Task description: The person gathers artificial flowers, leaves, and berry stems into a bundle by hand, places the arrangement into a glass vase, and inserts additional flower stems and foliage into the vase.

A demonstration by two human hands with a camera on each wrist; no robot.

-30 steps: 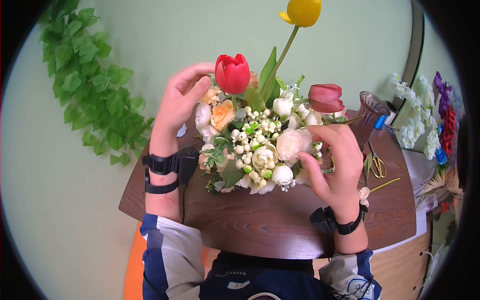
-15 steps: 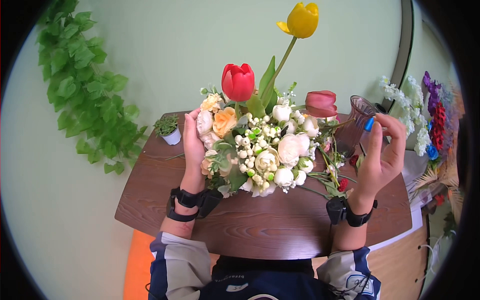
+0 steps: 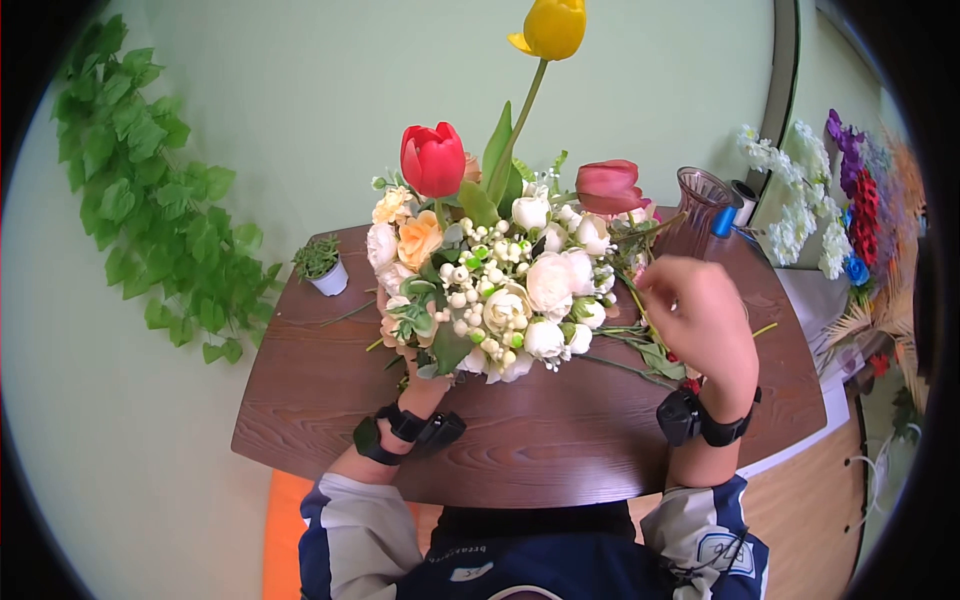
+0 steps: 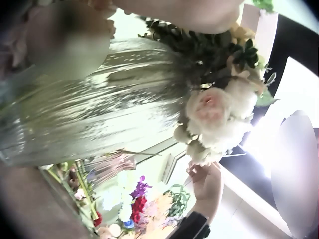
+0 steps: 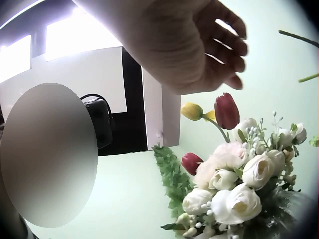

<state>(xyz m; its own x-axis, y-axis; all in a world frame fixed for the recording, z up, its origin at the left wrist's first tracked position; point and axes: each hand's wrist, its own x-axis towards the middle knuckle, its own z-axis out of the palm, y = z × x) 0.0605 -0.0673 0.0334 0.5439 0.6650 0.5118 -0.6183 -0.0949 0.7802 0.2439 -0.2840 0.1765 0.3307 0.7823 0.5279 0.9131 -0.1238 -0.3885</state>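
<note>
The bouquet of white and peach flowers [image 3: 550, 285] stands mid-table, with red [image 3: 433, 160] and yellow [image 3: 555, 28] tulips rising above it. My left hand [image 3: 422, 388] is mostly hidden beneath the flowers' left side. Close up in the left wrist view is a clear ribbed vase [image 4: 134, 99]; my left hand [image 4: 184, 12] holds it near the neck, its grip partly hidden. To the bouquet's right, my right hand [image 3: 700, 320] hovers over loose stems [image 3: 645, 350]. Its fingers bend loosely and hold nothing, as the right wrist view of the hand [image 5: 179, 50] also shows.
A small potted succulent [image 3: 322, 268] stands at the table's back left. Behind my right hand are a purple-tinted glass vase [image 3: 695, 215] and a blue item [image 3: 722, 221]. More flowers [image 3: 862, 220] lie beyond the right edge; green leaves [image 3: 150, 200] hang on the left wall.
My left hand has gone from the flowers' left side to beneath them. My right hand has moved left and down from beside the blue item. The bouquet has shifted slightly left.
</note>
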